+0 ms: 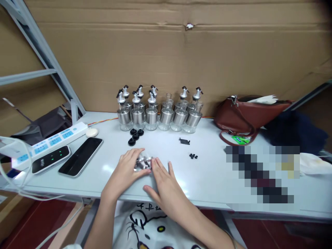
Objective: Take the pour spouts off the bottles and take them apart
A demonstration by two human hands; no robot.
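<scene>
Several small shiny silver metal parts point(143, 163) lie in a cluster on the white table, between my hands. My left hand point(127, 166) curves around their left side, thumb and fingers apart. From the right, my right hand point(164, 180) lies nearly flat, fingertips touching the edge of the cluster and thumb spread. Just beyond are several black rubber stoppers point(135, 136). To the right sit a few thin black pieces point(184, 141) and several tiny black caps point(193, 156). Glass bottles with steel bands point(151, 117) stand in rows behind, many carrying silver pour spouts point(136, 97).
A phone point(81, 157), a black device with green lights point(51, 159) and a power strip point(52, 142) occupy the left side, with a round white object point(91, 132) nearby. A brown handbag point(249, 116) rests at the right back. Cardboard point(166, 55) rises behind.
</scene>
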